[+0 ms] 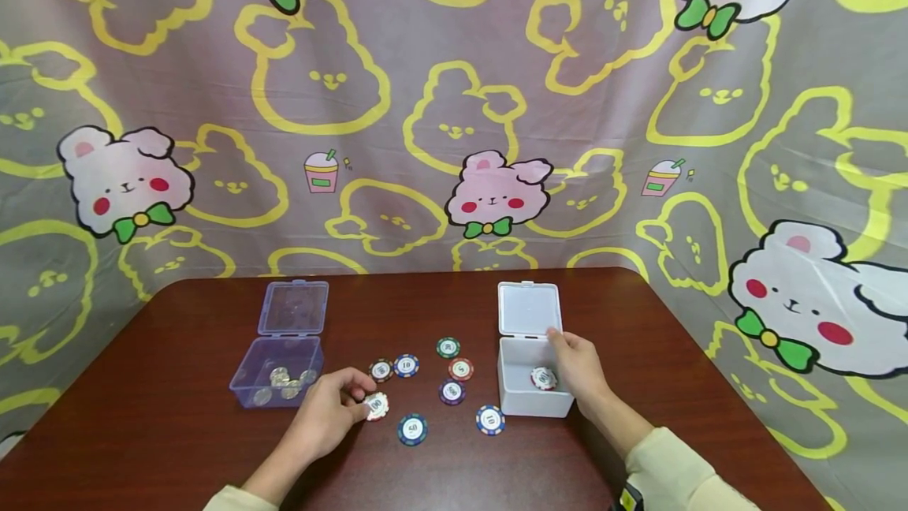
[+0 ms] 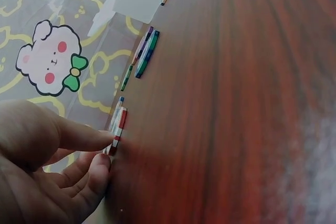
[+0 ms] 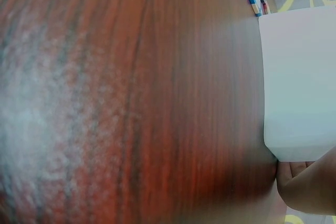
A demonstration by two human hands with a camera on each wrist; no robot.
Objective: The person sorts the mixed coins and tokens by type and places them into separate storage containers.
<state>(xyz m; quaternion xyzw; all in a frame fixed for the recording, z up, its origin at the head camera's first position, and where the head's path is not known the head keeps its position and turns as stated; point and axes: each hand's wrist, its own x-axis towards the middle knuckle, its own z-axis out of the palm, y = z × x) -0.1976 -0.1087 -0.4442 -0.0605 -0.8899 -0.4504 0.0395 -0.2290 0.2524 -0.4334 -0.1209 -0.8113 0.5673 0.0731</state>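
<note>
My left hand point(image 1: 328, 414) is at a white-and-red poker chip point(image 1: 378, 407) on the table, thumb and index finger pinching its left edge. Seen from the left wrist, the index fingertip meets the chip's striped rim point(image 2: 122, 124), with the thumb just below. My right hand point(image 1: 582, 369) grips the right wall of an open white plastic box point(image 1: 535, 404), its thumb up by the hinge. One white-and-red chip point(image 1: 544, 378) lies inside that box. In the right wrist view the box's side point(image 3: 299, 82) hides part of the fingers.
Several poker chips lie spread between the boxes, among them a green-and-blue one point(image 1: 412, 430) and a blue-and-white one point(image 1: 490, 419). At the left, an open translucent purple box point(image 1: 244, 373) holds several silvery coins point(image 1: 280, 376). A patterned curtain point(image 1: 397, 156) hangs behind the brown table point(image 1: 397, 306).
</note>
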